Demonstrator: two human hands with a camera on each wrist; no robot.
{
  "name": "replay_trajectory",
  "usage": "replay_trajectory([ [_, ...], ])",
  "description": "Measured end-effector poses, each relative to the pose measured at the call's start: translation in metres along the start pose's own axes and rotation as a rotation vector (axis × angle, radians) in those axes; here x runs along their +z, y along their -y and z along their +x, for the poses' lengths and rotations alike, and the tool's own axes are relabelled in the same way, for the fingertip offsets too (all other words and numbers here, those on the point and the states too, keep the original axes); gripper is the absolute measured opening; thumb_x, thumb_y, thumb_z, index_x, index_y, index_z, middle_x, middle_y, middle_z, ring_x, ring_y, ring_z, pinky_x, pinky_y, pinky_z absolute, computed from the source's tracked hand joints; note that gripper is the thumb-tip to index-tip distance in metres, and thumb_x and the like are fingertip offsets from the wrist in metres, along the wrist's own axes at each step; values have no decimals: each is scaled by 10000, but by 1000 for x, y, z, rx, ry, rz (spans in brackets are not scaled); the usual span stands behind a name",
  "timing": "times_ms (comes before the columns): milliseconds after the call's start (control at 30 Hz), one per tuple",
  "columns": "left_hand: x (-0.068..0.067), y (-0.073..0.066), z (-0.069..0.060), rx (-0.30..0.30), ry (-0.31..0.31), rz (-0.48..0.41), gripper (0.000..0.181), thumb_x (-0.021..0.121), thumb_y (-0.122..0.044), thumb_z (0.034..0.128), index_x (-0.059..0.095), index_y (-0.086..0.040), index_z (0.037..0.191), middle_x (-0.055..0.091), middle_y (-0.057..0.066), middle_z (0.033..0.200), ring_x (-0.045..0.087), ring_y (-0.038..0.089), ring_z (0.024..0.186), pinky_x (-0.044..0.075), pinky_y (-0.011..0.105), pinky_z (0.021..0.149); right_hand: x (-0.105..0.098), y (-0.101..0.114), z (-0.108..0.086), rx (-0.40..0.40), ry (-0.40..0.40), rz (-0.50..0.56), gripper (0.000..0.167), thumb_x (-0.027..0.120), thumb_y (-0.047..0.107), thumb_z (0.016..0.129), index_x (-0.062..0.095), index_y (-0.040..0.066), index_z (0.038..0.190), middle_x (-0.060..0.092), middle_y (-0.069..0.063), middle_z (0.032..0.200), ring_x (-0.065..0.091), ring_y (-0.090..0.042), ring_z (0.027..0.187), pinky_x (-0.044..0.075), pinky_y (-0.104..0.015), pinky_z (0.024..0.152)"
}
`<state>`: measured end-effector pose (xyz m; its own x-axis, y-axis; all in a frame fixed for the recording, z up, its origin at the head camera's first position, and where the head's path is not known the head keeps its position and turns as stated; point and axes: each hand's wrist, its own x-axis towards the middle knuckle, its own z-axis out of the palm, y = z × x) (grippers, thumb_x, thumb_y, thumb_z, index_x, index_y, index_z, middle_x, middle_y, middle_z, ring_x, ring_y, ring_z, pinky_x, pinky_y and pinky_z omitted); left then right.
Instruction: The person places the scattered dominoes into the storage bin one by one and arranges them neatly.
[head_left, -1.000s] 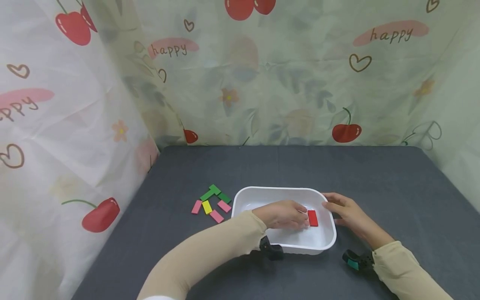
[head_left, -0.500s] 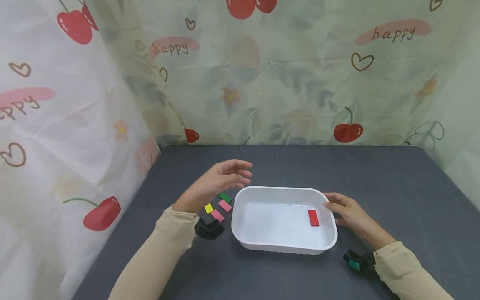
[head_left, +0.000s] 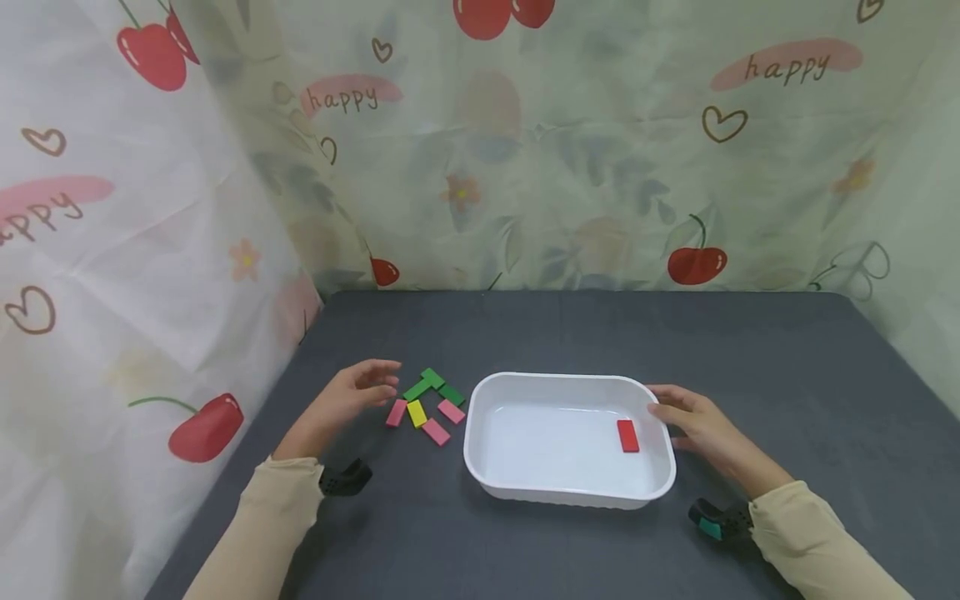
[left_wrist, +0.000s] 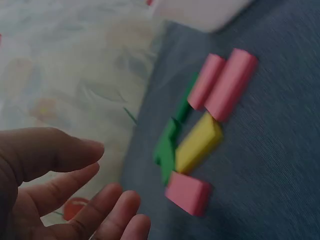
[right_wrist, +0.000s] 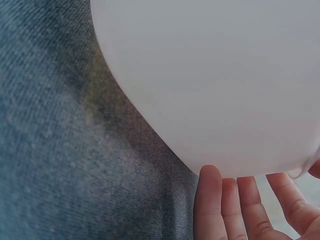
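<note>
My left hand (head_left: 341, 404) hovers just left of the small coloured blocks, its fingers loosely bent and holding nothing. Nearest to it in the head view is a pink block (head_left: 397, 412), beside a yellow block (head_left: 416, 414). Two more pink blocks (head_left: 436, 432) and several green blocks (head_left: 431, 377) make up the rest of the group. At the right end of a white plastic tub (head_left: 540, 446), my right hand (head_left: 705, 429) holds the rim, thumb at the edge and fingers against the outer wall (right_wrist: 215, 100). One red block (head_left: 627, 436) lies inside the tub.
The dark grey cloth-covered table (head_left: 585, 333) carries the tub at its middle and the blocks left of it. A patterned curtain (head_left: 570, 167) stands behind and at the sides. Black wrist cameras (head_left: 347, 478) sit under both sleeves.
My left hand has left the tub, where the red block stays, and swung left to the far side of the loose blocks. The right hand keeps its place on the rim.
</note>
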<state>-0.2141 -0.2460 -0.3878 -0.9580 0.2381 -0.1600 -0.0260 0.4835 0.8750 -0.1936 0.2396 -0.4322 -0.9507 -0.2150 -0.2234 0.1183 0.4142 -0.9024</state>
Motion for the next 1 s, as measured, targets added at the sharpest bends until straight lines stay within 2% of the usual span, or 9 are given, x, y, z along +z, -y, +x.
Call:
replay_trajectory([
  [133, -1, 29, 7, -29, -5, 99, 511, 608, -116, 928, 450, -26, 1406, 498, 234, 1373, 525, 364, 1211, 454, 499, 970, 0, -1, 0, 8, 3, 0, 599, 527, 362, 986, 356, 19, 1446, 419, -269, 1431, 416, -463, 1303, 477, -573, 922],
  [300, -1, 47, 17, -64, 35, 132, 576, 718, -52, 835, 494, 1, 1364, 549, 230, 1261, 572, 313, 1112, 496, 431, 911, 1, -2, 1, 14, 0, -2, 602, 527, 366, 985, 355, 19, 1447, 419, -270, 1432, 415, -465, 1306, 479, -570, 921],
  [400, -1, 49, 19, -96, 56, 145, 620, 761, -25, 785, 507, 3, 1350, 560, 205, 1209, 590, 262, 1038, 509, 387, 881, 1, -3, 1, 11, 1, -1, 601, 527, 363, 986, 355, 17, 1446, 418, -272, 1433, 414, -467, 1306, 478, -572, 920],
  [533, -2, 50, 23, -124, 69, 156, 619, 760, 8, 773, 516, 5, 1341, 558, 189, 1164, 570, 233, 980, 506, 330, 830, 0, -3, 2, 13, -1, -3, 601, 528, 362, 986, 356, 16, 1446, 421, -270, 1431, 412, -465, 1308, 476, -577, 921],
  [667, 0, 50, 27, -147, 50, 168, 607, 758, 32, 764, 536, -10, 1327, 562, 159, 1128, 563, 208, 951, 500, 296, 804, 0, -2, 2, 15, 0, -5, 605, 529, 365, 984, 356, 16, 1447, 421, -269, 1432, 411, -465, 1310, 473, -578, 925],
  [1000, 1, 50, 33, -190, 10, 186, 579, 759, 50, 741, 584, -46, 1285, 560, 135, 1086, 552, 213, 929, 479, 305, 778, 0, 2, 2, 13, 4, -15, 601, 531, 363, 984, 358, 19, 1446, 415, -269, 1436, 420, -461, 1302, 474, -567, 933],
])
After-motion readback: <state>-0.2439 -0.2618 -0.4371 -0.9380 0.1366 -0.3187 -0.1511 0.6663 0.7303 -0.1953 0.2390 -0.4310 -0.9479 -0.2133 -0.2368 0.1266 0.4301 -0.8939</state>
